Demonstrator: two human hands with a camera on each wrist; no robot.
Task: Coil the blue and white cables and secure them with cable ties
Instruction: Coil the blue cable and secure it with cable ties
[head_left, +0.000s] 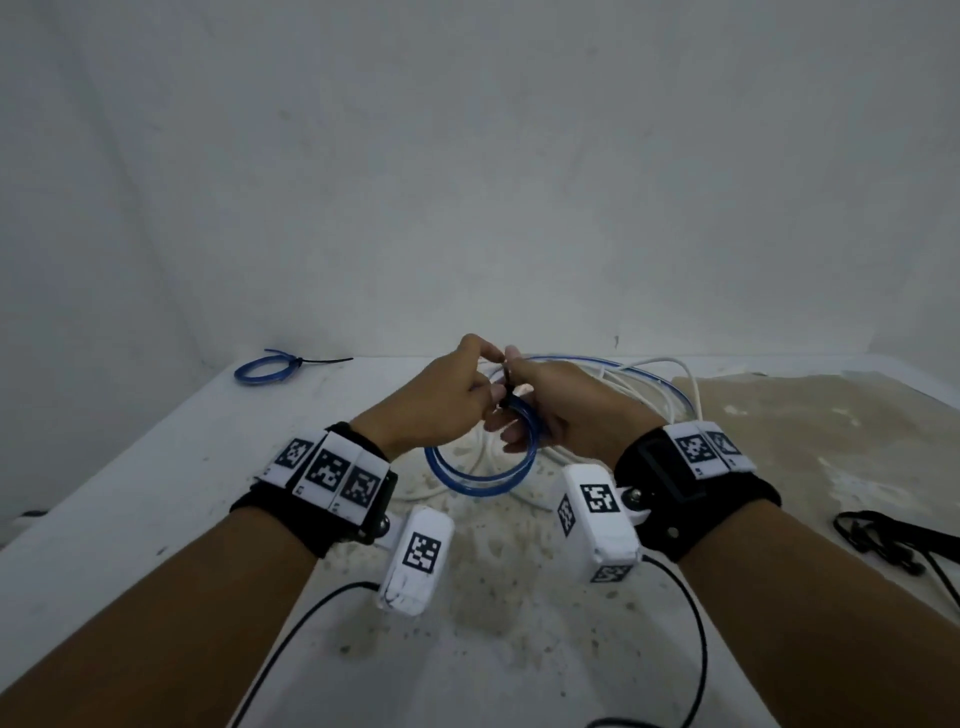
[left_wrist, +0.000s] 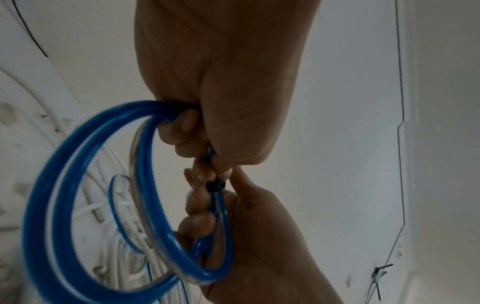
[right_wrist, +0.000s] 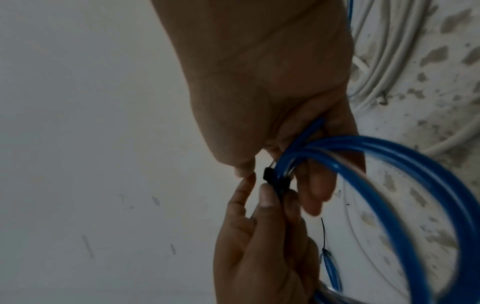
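Already one blue coil (head_left: 258, 370) is tied, far left | second blue coil (head_left: 480, 475) is pinched by both hands' fingers (head_left: 491, 387), black tie (right_wrist: 276, 181) being cinched | white cables (head_left: 670, 384) are left loose

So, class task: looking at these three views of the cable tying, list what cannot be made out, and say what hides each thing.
1. Whether the black cable tie is fully tightened on the blue coil: fingers of both hands cover it in every view.
2. The tie's tail: hidden behind the left hand and right hand.
3. The ends of the white cables: hidden under the pile and behind the hands.
4. The black items at the head view's right edge: cut off, too dark to name.
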